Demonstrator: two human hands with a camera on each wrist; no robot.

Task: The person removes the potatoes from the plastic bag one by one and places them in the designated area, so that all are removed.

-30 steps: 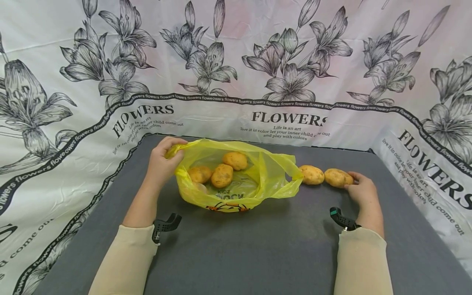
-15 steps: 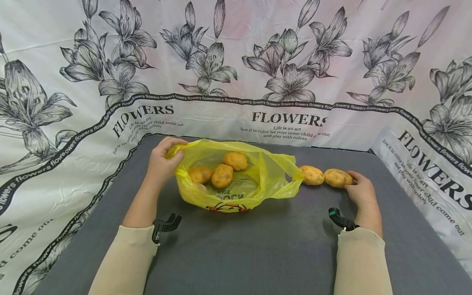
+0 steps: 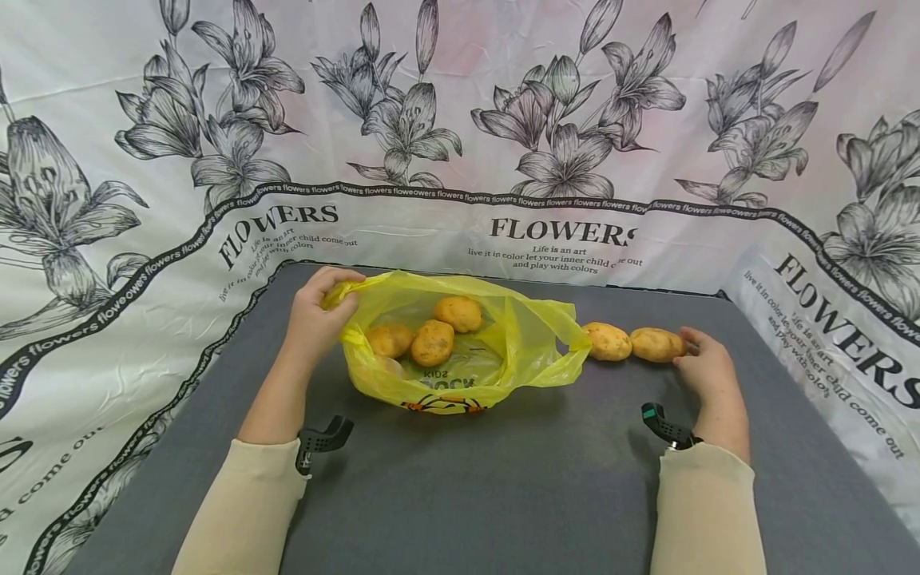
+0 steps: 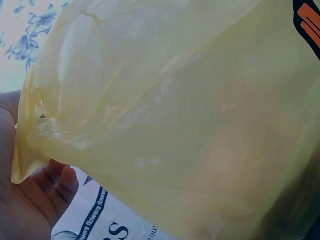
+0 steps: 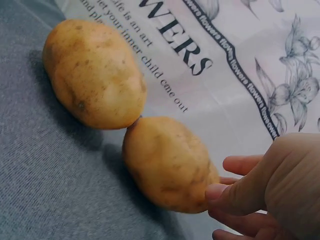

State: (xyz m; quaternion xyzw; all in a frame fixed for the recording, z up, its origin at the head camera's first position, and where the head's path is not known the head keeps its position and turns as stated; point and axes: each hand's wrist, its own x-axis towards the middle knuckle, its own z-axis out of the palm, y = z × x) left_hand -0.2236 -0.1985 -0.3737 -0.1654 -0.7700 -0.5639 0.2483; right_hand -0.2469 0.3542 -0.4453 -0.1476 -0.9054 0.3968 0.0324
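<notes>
My left hand (image 3: 319, 310) pinches the left edge of a thin yellow plastic bag (image 3: 470, 403), keeping its mouth spread; the left wrist view shows the film gathered between thumb and fingers (image 4: 52, 187). Inside the bag lie several potatoes (image 3: 433, 343). Two more potatoes sit end to end on the table, right of the bag's handle: a left potato (image 3: 607, 342) and a right potato (image 3: 657, 345). At the outer end of the right one is my right hand (image 3: 707, 367), its thumb and fingers loosely extended and the thumb tip overlapping the skin in the right wrist view.
The grey tabletop (image 3: 474, 503) reaches toward me. A white curtain (image 3: 431, 231) printed with flowers and lettering stands along the back and sides. Black wrist mounts (image 3: 327, 435) stick out from both forearms.
The right potato has shifted very slightly left, and my right fingertips have loosened and spread a little at its end. The left hand and the bag stay put.
</notes>
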